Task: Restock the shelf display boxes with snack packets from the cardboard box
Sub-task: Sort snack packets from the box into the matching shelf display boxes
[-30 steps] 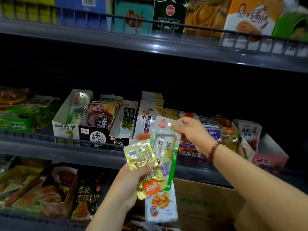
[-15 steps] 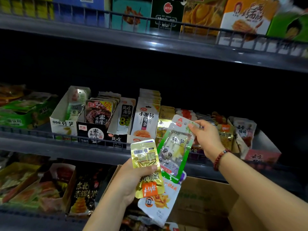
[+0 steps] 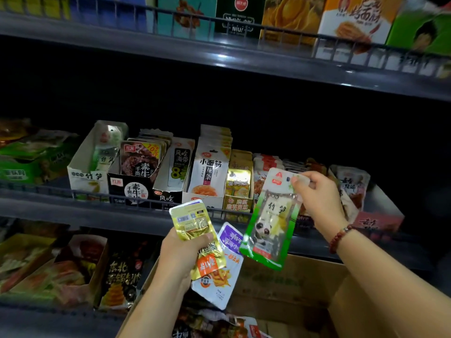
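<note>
My right hand point(image 3: 319, 203) pinches the top corner of a green-and-clear bamboo shoot packet point(image 3: 271, 223), which hangs in front of the middle shelf. My left hand point(image 3: 180, 254) grips a small stack: a gold packet point(image 3: 195, 228) on top and a white-and-purple packet point(image 3: 224, 272) behind it. Below both hands stands the open cardboard box point(image 3: 292, 284) with more packets point(image 3: 212, 325) inside. A white bamboo shoot display box point(image 3: 85, 174) sits at the left of the middle shelf row.
Display boxes line the middle shelf: a black one point(image 3: 136, 189), a seaweed one point(image 3: 175, 176), a white spicy strip one point(image 3: 210, 172), a yellow one point(image 3: 239, 189). A wire rail point(image 3: 48, 191) fronts the shelf. Larger boxes fill the upper shelf point(image 3: 244, 54).
My right hand has pulled the bamboo shoot packet off the stack and carried it right, clear of my left hand. The white-and-purple packet now shows more fully.
</note>
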Motion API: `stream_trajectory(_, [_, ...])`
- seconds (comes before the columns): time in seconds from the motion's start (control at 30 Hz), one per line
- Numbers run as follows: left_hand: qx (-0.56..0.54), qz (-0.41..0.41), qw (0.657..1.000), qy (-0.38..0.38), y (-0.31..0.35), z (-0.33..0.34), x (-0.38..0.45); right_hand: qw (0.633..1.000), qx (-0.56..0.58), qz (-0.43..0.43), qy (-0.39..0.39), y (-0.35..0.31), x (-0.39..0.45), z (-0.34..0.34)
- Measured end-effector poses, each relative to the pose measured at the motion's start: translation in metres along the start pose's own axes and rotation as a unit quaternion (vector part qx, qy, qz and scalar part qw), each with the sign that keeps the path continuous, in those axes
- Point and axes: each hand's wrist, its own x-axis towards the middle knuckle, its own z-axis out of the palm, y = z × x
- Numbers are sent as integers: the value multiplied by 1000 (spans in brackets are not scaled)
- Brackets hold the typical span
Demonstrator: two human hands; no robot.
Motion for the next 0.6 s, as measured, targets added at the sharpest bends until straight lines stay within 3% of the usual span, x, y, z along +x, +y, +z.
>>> stream_trajectory(0.17, [-66,2,997,28,1,-1,1,982,-133,-1,-136,0,-24,2])
stream_trajectory(0.27, [-97,-2,995,25,2,1,0,964,-152,20,-219,5,-44,10])
stream_trajectory(0.4, [-116,-10,993,12,0,6,-2,960,-19,136,-246,11,-66,21])
stream_trajectory(0.6, [-127,-14,992,1,-2,11,-5,917,194,270,-220,5,-85,34])
